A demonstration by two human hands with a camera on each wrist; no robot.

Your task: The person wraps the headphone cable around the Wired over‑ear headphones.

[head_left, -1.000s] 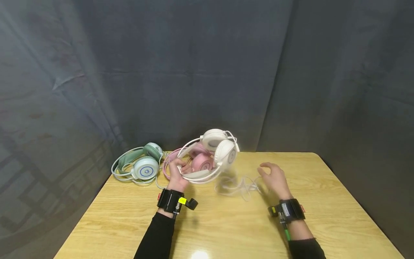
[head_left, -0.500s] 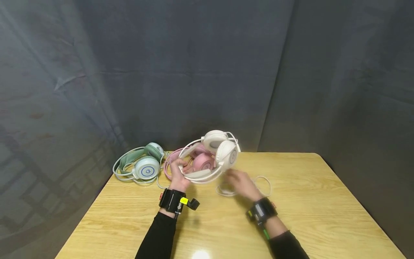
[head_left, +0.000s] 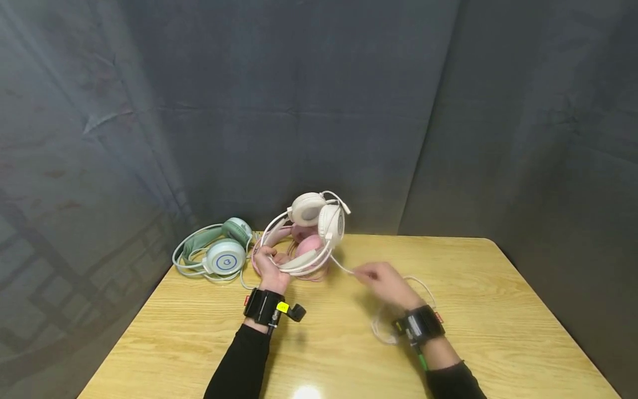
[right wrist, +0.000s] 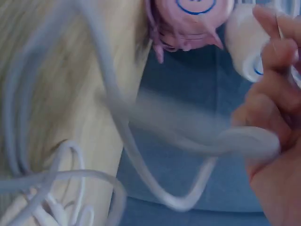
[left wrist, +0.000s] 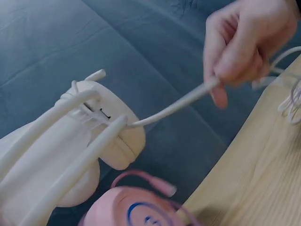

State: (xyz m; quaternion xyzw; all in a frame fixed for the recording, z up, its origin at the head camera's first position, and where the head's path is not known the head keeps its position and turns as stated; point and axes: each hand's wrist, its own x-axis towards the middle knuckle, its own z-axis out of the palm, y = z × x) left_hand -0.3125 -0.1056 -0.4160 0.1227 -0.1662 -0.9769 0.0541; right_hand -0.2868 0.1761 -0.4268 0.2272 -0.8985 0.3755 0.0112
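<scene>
Three headsets are sitting toward the left half of a wooden table, with a dark grey curtain hanging behind. Farthest left, the green headset is lying on the wood near the back edge, its round earcup facing forward and its thin cord trailing beside it. Next, the left hand, wearing a black wrist strap below a black sleeve, is gripping the headband of the white headset; its fingers are curling round the band. That white headset is leaning at a tilt above the tabletop, earcups toward the back and right, its slim microphone arm pointing outward. Behind and beneath it, the pink headset is resting near the back edge, partly hidden by the white one. Continuing right, a white cable is running from the white headset's nearer earcup to the right hand, nearly straight and bending slightly. There, the thumb and fingers are closing together in a pinch on the cable, well apart from the earcup. More white cable is looping under and beside the right wrist, partly blurring in the right wrist view. Farther right, bare wood is stretching toward the table's rounded corner.
</scene>
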